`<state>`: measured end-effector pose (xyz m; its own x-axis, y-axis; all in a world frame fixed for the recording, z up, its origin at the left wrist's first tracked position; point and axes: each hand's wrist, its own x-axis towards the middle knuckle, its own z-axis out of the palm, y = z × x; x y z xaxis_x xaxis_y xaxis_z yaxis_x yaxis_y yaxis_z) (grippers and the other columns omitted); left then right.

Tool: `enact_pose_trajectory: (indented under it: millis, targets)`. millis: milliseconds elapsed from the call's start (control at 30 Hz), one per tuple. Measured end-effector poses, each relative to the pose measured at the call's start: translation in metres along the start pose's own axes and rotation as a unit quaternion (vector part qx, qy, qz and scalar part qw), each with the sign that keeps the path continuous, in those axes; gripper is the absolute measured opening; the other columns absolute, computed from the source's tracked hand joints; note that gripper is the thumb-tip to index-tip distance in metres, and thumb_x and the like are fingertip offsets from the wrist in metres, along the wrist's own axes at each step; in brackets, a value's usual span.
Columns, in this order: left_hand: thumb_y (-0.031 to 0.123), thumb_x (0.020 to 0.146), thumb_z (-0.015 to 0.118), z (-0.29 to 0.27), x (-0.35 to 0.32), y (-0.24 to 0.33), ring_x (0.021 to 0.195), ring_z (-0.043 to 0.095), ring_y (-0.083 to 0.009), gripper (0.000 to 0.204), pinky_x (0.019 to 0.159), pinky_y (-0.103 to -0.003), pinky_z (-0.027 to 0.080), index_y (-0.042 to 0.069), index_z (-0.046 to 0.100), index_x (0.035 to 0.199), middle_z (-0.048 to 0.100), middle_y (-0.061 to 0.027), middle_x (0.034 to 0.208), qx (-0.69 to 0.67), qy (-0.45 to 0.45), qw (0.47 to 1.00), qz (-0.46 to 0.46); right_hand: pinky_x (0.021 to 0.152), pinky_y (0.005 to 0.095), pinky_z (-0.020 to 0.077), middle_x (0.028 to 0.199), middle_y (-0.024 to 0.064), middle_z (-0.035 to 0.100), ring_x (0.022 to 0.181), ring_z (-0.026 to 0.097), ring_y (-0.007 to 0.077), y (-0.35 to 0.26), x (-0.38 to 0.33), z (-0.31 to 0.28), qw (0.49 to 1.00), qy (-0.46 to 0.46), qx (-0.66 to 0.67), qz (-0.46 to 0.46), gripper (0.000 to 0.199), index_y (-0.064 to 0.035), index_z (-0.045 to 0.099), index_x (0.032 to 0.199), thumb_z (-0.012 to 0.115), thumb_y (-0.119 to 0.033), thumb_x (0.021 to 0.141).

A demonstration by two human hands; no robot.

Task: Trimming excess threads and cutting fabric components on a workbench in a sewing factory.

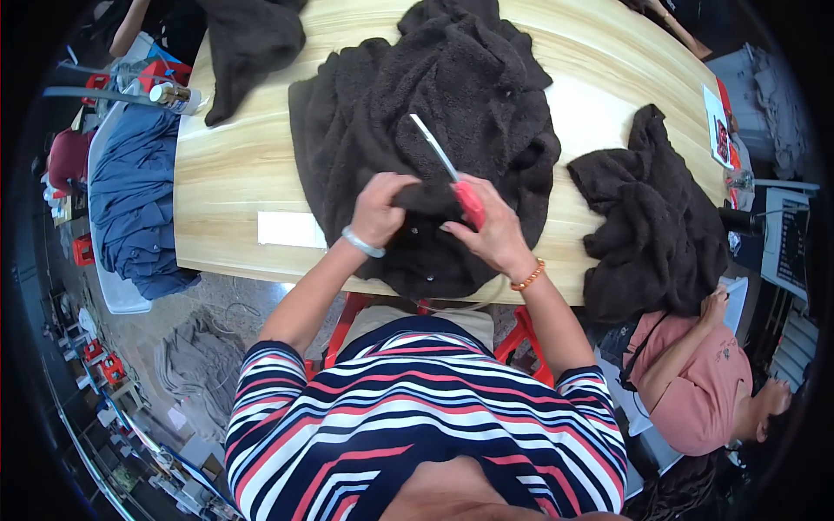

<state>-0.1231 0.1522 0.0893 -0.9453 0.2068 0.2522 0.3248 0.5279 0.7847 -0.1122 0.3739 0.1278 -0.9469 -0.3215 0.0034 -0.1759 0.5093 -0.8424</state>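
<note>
A dark brown fleece garment (434,82) lies bunched on the pale wood table (599,52), directly under and ahead of both hands, with its near edge reaching the table's front edge close to the wearer's body. The left hand (380,211) is over the garment's near part, its fingers curled closed on a fold of the fabric; the exact pinch is hard to make out, as the hand is slightly blurred. The right hand (493,227), just beside it, is closed around the handle of a red-handled tool (469,203), whose slim silver shaft points up and to the left, over the middle of the garment. The tool and the two hands cover part of the cloth.

Left of the garment, a white card (285,228) lies flat on the table, near the left forearm. Another brown garment (656,217) lies heaped at the right end, apart from the first, and a brown piece (252,48) lies at the upper left, near a bottle (174,97). Beyond the left edge, blue clothing (135,191) fills a white bin (122,300). At the lower right sits a co-worker in a pink top (695,382), one arm reaching to the heaped garment.
</note>
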Motion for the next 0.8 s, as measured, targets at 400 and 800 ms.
enact_pose_trajectory:
  millis: [400,800]
  targets:
    - [-0.012,0.058,0.049,-0.048,0.009,-0.061,0.093,0.06,-0.033,0.044,0.085,-0.036,0.047,0.005,0.065,0.095,0.063,-0.0127,0.093,0.093,0.142,0.976,-0.135,0.076,0.0227,0.0461,0.099,-0.0011,0.062,0.084,0.056,0.0057,-0.029,0.047,-0.076,0.973,0.149,0.174,-0.017,0.026,-0.0028,0.061,0.11,0.064,0.0,0.085]
    - [0.013,0.091,0.06,-0.133,0.1,0.018,0.096,0.064,-0.0144,0.033,0.09,-0.028,0.049,-0.004,0.056,0.119,0.067,-0.0097,0.104,-0.473,-0.159,0.82,-0.278,0.078,0.0261,0.0484,0.107,0.0018,0.063,0.087,0.061,0.0108,0.01,0.059,-0.282,0.958,0.279,0.065,-0.02,0.043,-0.0036,0.052,0.127,0.065,-0.011,0.087]
